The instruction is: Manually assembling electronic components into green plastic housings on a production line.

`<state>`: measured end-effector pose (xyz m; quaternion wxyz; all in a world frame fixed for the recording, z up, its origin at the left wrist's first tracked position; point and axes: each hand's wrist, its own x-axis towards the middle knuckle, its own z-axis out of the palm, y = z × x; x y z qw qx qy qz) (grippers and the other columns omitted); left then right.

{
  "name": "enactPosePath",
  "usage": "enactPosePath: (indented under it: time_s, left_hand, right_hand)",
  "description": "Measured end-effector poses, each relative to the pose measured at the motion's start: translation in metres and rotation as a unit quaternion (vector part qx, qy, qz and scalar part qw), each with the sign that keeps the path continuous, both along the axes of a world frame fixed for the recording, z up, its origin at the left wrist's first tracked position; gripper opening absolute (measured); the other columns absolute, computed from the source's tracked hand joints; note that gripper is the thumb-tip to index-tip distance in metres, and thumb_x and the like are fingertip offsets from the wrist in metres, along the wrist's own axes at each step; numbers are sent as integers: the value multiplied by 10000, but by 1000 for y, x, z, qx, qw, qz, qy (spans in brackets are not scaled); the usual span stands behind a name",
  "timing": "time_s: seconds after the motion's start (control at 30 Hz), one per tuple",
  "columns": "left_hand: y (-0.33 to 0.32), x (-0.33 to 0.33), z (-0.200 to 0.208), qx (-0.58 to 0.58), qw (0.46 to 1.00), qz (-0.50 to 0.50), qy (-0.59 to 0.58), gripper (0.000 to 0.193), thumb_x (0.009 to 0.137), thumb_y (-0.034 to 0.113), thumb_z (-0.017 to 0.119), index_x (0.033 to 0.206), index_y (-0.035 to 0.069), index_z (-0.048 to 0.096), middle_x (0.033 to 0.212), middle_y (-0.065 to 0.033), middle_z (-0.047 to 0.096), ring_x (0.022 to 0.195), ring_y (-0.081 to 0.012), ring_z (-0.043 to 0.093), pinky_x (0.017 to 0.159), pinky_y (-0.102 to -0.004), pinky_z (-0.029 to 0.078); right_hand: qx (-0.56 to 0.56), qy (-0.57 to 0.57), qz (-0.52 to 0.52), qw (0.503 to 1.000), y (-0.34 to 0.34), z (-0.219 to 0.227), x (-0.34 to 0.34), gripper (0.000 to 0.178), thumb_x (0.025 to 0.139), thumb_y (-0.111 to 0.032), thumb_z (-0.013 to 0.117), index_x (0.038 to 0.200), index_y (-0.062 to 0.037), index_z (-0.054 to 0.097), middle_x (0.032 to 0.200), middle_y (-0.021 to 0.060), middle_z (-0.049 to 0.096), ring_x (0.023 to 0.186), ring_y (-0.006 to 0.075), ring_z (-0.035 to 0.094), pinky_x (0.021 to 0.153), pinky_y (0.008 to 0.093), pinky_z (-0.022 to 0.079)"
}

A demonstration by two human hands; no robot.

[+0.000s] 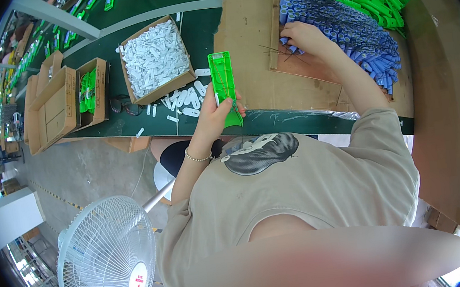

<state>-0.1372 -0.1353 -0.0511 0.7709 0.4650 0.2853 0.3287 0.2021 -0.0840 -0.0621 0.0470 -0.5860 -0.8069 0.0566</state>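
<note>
Beige short-sleeved T-shirt cloth (330,189) covers me before the dark green desk (199,34), above whose front edge my left hand (220,113) grips a long bright-green plastic casing (221,69), while my right hand (304,36), fingers bent, touches piled blue cylinders with dark leads (334,17), whether pinching one I cannot tell.

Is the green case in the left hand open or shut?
Open: the green case in the left hand shows its hollow, uncovered inside.

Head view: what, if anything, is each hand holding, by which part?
Left hand holds the green plastic housing by its near half. Right hand is at the blue cylinders; whether it grips one can't be told.
</note>
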Motion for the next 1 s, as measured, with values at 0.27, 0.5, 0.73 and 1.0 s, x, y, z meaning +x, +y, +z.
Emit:
enactPosePath:
  time_s: [0.27, 0.5, 0.73, 1.0]
  left_hand:
    - [1, -5, -12, 62, 997, 43, 21, 407, 862, -55, 402, 1253, 12, 314, 979, -96, 531, 755, -165, 588, 718, -335, 528]
    - [-1, -1, 5, 127, 981, 72, 131, 476, 869, -38, 438, 1311, 11, 269, 1016, -98, 528, 801, -142, 591, 711, -290, 511]
    - [-9, -15, -19, 165, 969, 81, 167, 486, 877, -43, 433, 1322, 22, 250, 946, -68, 508, 772, -119, 566, 688, -266, 496]
    - [-13, -47, -2, 244, 947, 87, 192, 419, 888, 1, 472, 1278, 6, 320, 932, -77, 552, 768, -132, 599, 666, -280, 515]
  right_hand:
    - [-96, 631, -150, 755, -47, 65, -115, 310, 842, -38, 620, 1141, 3, 547, 933, 102, 626, 749, 115, 607, 640, 250, 520]
    - [-35, 652, -82, 753, -54, 40, -188, 233, 836, -38, 633, 1045, 25, 552, 882, 115, 654, 691, 118, 620, 633, 256, 514]
    - [20, 425, -49, 903, -53, 42, -196, 287, 801, -62, 675, 1054, 27, 573, 852, 95, 615, 680, 158, 623, 633, 266, 512]
    - [-343, 812, -85, 465, -34, 37, -224, 451, 824, -24, 651, 1230, 2, 455, 980, 86, 599, 705, 169, 602, 629, 309, 510]
